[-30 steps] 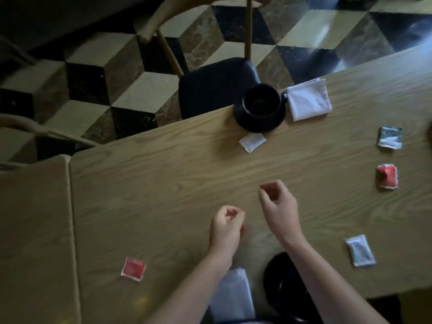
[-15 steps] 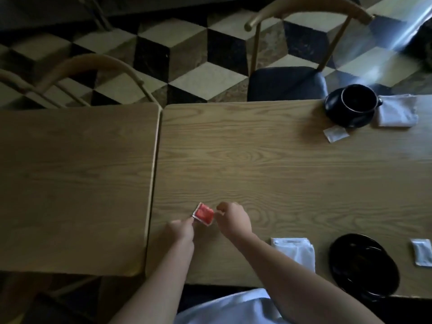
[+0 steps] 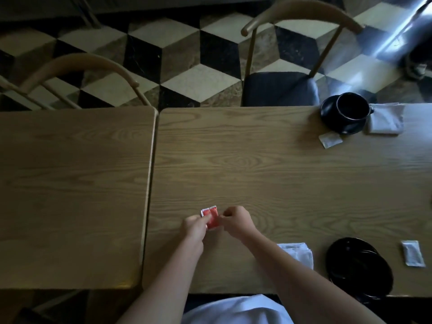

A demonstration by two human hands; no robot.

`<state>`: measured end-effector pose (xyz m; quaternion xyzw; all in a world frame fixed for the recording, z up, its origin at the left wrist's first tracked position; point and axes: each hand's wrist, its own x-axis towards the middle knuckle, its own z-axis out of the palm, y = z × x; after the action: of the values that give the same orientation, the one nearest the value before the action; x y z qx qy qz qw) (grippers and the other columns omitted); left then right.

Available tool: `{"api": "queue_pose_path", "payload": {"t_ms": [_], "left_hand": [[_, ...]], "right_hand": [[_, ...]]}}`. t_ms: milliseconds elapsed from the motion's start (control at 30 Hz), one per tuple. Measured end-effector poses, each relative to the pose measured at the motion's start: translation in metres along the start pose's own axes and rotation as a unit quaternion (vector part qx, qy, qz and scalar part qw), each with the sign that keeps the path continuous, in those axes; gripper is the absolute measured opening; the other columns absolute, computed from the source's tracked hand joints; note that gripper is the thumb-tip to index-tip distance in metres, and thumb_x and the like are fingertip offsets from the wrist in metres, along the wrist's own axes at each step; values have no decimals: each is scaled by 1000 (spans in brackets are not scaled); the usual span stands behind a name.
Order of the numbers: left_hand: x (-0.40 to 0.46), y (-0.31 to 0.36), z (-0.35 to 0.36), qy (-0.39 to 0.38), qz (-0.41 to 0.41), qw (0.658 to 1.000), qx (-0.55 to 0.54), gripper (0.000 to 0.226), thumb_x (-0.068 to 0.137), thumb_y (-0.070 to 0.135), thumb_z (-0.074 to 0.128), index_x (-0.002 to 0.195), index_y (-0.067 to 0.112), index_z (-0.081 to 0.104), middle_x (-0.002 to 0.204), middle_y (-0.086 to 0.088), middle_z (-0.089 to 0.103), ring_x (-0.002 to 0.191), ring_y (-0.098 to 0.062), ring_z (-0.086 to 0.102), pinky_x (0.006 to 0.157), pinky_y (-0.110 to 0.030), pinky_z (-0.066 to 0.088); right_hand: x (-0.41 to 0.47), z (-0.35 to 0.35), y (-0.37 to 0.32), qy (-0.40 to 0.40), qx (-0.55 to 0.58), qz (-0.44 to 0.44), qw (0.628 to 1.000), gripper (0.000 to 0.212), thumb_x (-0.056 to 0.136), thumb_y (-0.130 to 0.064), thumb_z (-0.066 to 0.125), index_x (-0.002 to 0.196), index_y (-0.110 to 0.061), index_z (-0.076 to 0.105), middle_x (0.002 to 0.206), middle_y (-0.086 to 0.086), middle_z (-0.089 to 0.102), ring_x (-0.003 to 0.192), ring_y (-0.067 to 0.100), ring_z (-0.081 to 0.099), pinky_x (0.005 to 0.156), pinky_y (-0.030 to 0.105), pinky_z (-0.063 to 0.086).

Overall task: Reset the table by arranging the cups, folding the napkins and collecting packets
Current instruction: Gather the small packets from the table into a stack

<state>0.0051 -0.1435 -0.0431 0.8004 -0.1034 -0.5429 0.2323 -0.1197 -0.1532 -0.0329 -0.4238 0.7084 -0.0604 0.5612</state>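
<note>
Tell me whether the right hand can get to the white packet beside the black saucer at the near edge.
Probably yes. The right hand pinches red packets; bare wooden table leads to the white packet, skirting the black saucer.

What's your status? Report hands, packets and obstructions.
Left hand and right hand both pinching red packets at near table edge. Two white packets uncollected. Nothing obstructing.

red packets (image 3: 210, 217): maybe two, blurred | fingers (image 3: 203, 222) hide lower edges | saucer (image 3: 360, 268) half-shadowed
</note>
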Motion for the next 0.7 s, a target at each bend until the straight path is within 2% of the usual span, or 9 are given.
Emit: {"api": "queue_pose_path", "payload": {"t_ms": [67,133,233,333,400,467,533,600,700], "left_hand": [[-9,11,21,-42,24,999,6,23,84,6,72,65,11,60,64,-8,56,58,-18,48,53,-25,35],[-22,26,50,-91,38,995,2,17,85,4,70,70,10,66,74,-14,65,73,-22,57,66,-32,44],[-38,50,99,-127,68,990,-9,14,86,3,69,74,9,68,82,-17,68,81,-26,62,77,-42,50],[-49,72,149,-133,88,987,-26,20,85,1,70,69,12,65,68,-7,68,65,-20,63,65,-31,51],[-53,85,176,-133,86,987,-34,20,86,1,70,70,11,65,63,-3,67,59,-15,61,53,-23,52],[-57,95,203,-130,78,988,-38,18,86,3,70,72,12,64,67,-5,66,60,-14,61,50,-21,52],[-60,102,223,-131,71,988,-34,16,86,4,70,74,12,64,68,-5,67,58,-13,63,54,-24,53],[-61,107,241,-132,72,988,-24,15,86,3,70,76,12,64,67,-4,68,53,-9,65,56,-26,56],[-62,111,256,-129,79,989,1,12,87,4,68,79,12,64,71,-5,69,57,-11,65,57,-27,57]], "right_hand": [[0,-30,9,-8,59,5,998,29,84,-29,71,69,-4,68,61,7,58,53,13,53,49,26,35],[5,-76,22,18,120,20,992,20,86,-21,70,69,-11,68,63,5,63,47,7,57,42,19,38],[32,-169,43,149,253,65,954,21,90,-13,68,69,-12,66,61,4,59,38,4,50,37,16,39],[75,-262,61,251,344,114,898,10,91,-7,65,80,-6,66,67,9,56,39,10,48,39,18,38],[104,-303,66,269,383,131,874,7,90,-10,66,85,-6,64,71,10,58,43,14,55,41,23,47],[131,-328,70,268,353,150,884,16,86,-24,71,81,-11,62,83,10,66,64,20,67,63,35,62],[149,-336,73,304,292,197,885,29,81,-34,74,90,-7,68,93,11,71,81,28,71,79,42,62],[160,-339,72,348,261,223,872,36,79,-34,75,99,-4,71,100,14,72,90,33,71,82,41,60],[169,-342,70,352,226,226,880,33,81,-22,72,105,0,70,109,18,72,102,35,69,82,34,55]]}}
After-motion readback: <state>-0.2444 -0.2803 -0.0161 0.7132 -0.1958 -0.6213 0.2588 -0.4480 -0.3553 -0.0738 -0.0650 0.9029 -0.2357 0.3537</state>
